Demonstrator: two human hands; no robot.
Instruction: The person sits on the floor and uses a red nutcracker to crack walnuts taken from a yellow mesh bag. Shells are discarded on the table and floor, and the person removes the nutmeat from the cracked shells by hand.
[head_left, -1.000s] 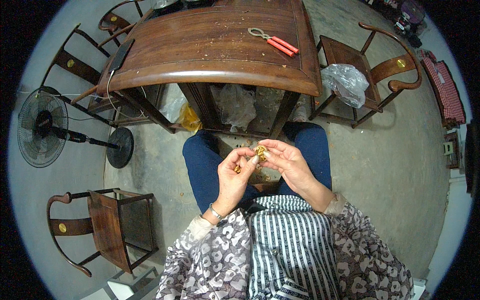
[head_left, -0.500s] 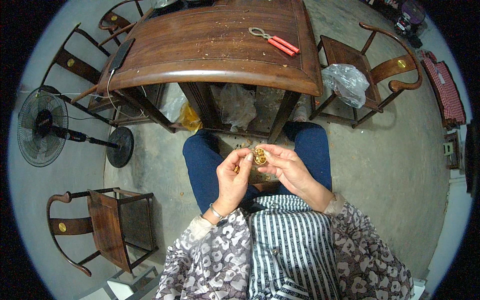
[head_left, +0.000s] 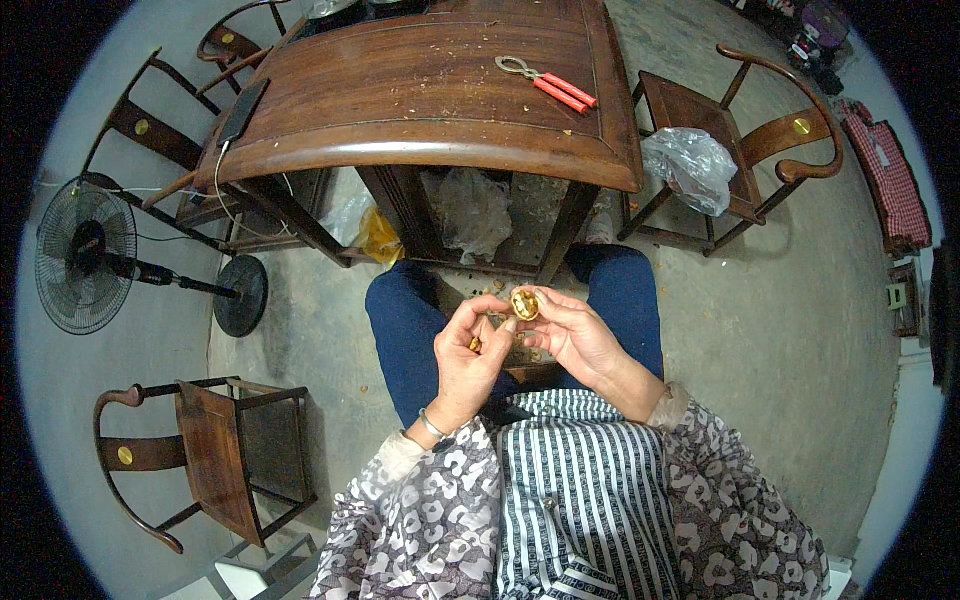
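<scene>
An opened walnut half [head_left: 525, 305] with its hollow side up sits between the thumb and fingers of my right hand [head_left: 585, 350], above my lap. My left hand [head_left: 465, 365] is right beside it, thumb and forefinger near the shell's lower left edge. A small brown walnut piece [head_left: 475, 344] shows in the curled fingers of my left hand. Red-handled pliers [head_left: 560, 90] with a looped metal head lie on the wooden table [head_left: 390, 75] in front of me, among crumbs.
A clear plastic bag [head_left: 692, 168] rests on the chair [head_left: 690, 112] at the right. Bags, one of them yellow [head_left: 380, 238], are under the table. A standing fan [head_left: 88, 255] and another chair [head_left: 215, 460] are on the left. Shell bits litter the floor.
The walnut half has tilted and shifted slightly up and right in my right hand, and less kernel shows in it. My left thumb has come down from the shell's edge.
</scene>
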